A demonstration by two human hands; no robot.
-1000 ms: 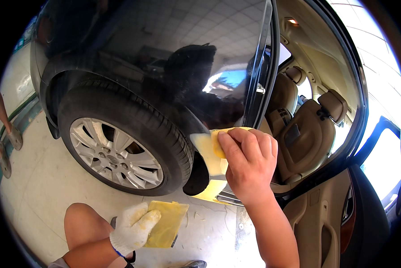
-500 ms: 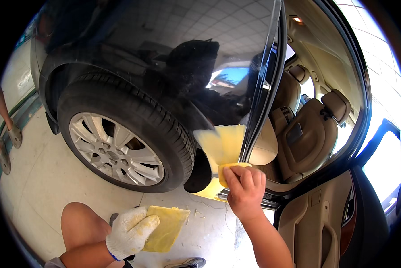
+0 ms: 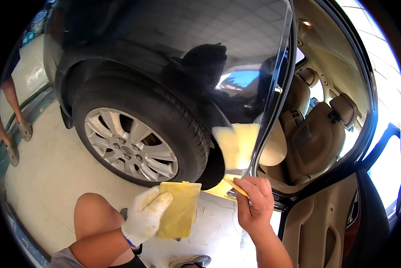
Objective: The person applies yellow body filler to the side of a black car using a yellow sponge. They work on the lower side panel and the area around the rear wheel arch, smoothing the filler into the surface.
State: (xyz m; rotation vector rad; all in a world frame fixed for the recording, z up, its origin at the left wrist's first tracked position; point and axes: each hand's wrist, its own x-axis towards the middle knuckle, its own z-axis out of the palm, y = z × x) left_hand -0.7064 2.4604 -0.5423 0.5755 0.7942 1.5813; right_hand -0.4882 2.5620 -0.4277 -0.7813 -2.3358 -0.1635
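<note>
My left hand (image 3: 143,215), in a white knit glove with yellow smears, is closed on the edge of a yellow-coated flat board (image 3: 179,210). Bare, my right hand (image 3: 256,203) pinches a small yellow spreader (image 3: 236,184), now seen almost edge-on. It is at the lower end of a yellow filler patch (image 3: 238,145) on the dark car's rear panel, beside the door opening. I cannot tell whether the spreader touches the panel. More yellow filler (image 3: 218,188) covers the sill below. Behind the board and to its left is the rear wheel (image 3: 131,147).
The open car door (image 3: 321,219) stands at the lower right, with beige seats (image 3: 318,138) inside. Another person's legs and shoes (image 3: 19,134) show at the far left. My knee (image 3: 97,212) is beneath my left arm.
My right hand has turned the spreader from flat to nearly edge-on, low by the filler patch. The board has come up and right with my left hand. The view has shifted slightly.
</note>
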